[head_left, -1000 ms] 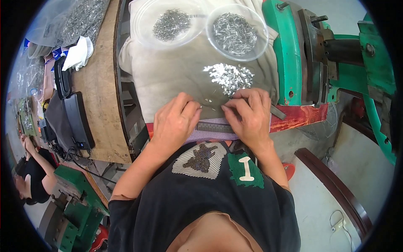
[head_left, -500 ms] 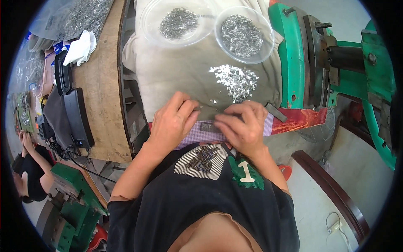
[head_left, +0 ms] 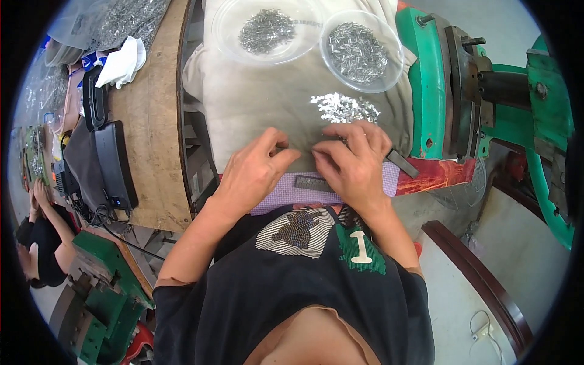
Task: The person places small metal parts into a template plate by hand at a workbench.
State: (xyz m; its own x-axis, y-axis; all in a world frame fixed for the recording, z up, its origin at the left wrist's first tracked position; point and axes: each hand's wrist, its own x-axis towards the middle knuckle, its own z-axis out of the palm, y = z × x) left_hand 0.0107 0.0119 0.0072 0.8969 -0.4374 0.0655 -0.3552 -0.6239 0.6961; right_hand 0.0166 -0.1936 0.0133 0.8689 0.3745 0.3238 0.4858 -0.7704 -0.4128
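Note:
My left hand hovers over the near part of the beige cloth, its thumb and forefinger apart with nothing visible between them. My right hand is close by on the right, thumb and forefinger bent together; whatever they may hold is too small to make out. Its other fingers reach the near edge of a pile of small shiny metal pieces and hide part of it. Below the fingertips, a dark grey metal block lies on purple checked cloth.
Two clear plastic tubs, a wide one and a smaller one, hold small metal pins at the back. A dark metal bar lies right, near a green machine. At left are a wooden table and another person.
My right hand has moved up to the pile's near edge. My left thumb and forefinger have parted, and the small piece near them no longer shows. The view has shifted slightly.

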